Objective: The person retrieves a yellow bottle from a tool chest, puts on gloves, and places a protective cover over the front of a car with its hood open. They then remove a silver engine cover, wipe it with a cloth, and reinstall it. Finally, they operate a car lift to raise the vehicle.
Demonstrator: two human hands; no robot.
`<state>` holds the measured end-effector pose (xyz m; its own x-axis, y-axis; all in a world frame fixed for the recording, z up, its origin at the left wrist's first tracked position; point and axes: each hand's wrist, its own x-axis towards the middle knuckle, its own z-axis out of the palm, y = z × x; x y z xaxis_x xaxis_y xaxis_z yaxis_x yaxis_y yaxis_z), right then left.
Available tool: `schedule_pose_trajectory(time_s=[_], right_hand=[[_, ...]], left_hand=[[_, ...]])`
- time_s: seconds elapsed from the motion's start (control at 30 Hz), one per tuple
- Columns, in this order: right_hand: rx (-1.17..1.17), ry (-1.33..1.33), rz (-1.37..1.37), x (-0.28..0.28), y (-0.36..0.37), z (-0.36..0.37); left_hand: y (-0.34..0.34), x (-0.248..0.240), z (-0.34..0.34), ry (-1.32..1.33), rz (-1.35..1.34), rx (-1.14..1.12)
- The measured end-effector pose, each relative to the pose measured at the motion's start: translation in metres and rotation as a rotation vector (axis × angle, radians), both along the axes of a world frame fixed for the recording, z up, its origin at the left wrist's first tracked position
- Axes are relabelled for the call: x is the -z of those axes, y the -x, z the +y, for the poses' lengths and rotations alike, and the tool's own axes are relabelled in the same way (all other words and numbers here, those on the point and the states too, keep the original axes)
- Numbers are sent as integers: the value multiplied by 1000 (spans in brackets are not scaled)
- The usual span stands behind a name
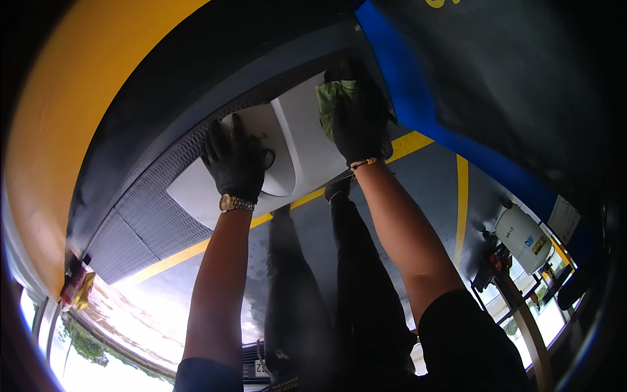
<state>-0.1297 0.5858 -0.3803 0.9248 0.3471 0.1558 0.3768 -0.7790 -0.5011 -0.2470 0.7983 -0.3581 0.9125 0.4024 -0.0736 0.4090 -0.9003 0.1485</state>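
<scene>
Light-grey, smooth, curved panel with a raised ridge across it (317,153): we find it directly under both hands, upon a black, finely textured sheet (163,212).

We record the left hand (236,163), in a black glove, with its fingers extended and spread, palm down over the panel's recessed, rounded section; it clasps nothing. Just beside this hand, on its right, we note a small dark oval opening in the panel.

We record the right hand (361,124), also gloved in black, over a crumpled green fabric cloth (326,108) at the panel's far right part. Cloth shows beyond the hand's left side. Its fingertips are lost in shadow; we cannot tell whether they grip the cloth or only press it.

At the left wrist we see a metal-banded watch (234,203); at the right wrist, a thin, dark bracelet with a gold-coloured piece (364,163).

Further out, we note a grey floor (418,189) with yellow painted lines (462,196), a bright blue band (418,91) at the upper right, and a white, rounded container (519,232) well apart at the right.
</scene>
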Motion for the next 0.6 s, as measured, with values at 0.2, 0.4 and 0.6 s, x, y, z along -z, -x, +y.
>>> schedule_pose_trajectory(time_s=[0.2, 0.4, 0.6], right_hand=[[-683, 57, 11, -2, 40, -4], [262, -2, -54, 36, 103, -22], [-360, -66, 22, 32, 169, 6]], left_hand=[[-2, 7, 2, -64, -63, 21], [-5, 5, 0, -52, -31, 5], [3, 18, 10, 7, -44, 2]])
